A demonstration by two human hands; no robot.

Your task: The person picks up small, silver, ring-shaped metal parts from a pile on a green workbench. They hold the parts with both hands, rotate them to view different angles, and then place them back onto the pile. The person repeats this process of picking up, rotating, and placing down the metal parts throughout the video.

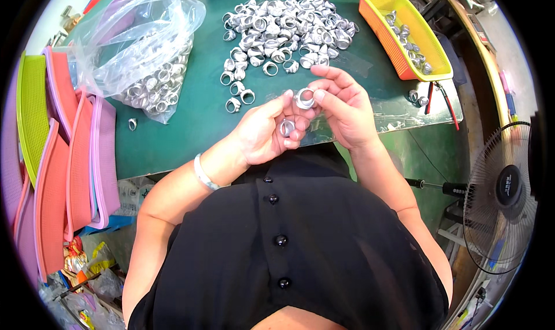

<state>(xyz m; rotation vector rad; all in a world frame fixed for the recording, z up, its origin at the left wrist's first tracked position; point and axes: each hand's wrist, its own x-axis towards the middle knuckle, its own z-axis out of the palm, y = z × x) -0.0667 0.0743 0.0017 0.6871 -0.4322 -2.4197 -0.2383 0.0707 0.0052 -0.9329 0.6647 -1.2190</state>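
Between my two hands, at the near edge of the green table, a silver-grey metal ring is pinched by the thumb and fingers of my right hand. My left hand is palm up, its thumb against that ring's left side. A second metal ring rests in the curled fingers of the left hand. Just beyond, a large heap of similar rings spreads over the table, with a few loose ones at its near left side.
A clear plastic bag of rings lies at left, one ring beside it. Stacked coloured baskets stand along the left edge. At right are a yellow-and-orange basket holding rings, red-handled pliers and a fan.
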